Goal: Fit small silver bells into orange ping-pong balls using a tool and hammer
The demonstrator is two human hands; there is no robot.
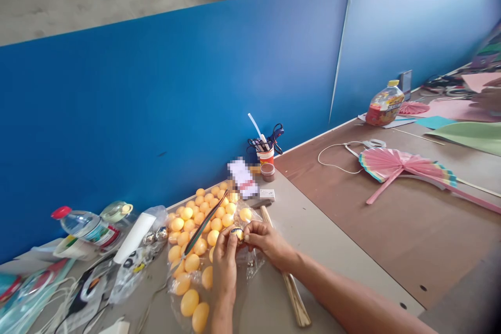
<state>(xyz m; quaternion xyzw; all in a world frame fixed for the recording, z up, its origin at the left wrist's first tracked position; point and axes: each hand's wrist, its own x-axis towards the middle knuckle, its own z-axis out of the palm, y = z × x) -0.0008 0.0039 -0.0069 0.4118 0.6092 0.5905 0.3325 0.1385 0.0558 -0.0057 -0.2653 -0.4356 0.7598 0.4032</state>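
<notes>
My left hand (225, 263) and my right hand (266, 242) meet over the table, both pinched around one small ball (237, 233) that looks partly painted in dark and gold. Just beyond and under my hands lies a clear plastic bag (183, 287) of several orange ping-pong balls (195, 222). A thin dark brush or stick (203, 227) lies across the balls. A wooden stick (291, 287) lies under my right forearm.
At left lie a water bottle (84, 224), a white tube (133, 237) and plastic wrappers. A cup of pens and scissors (266, 148) stands by the blue partition (176, 104). A pink paper fan (399, 164), a juice bottle (385, 104) and coloured paper lie to the right.
</notes>
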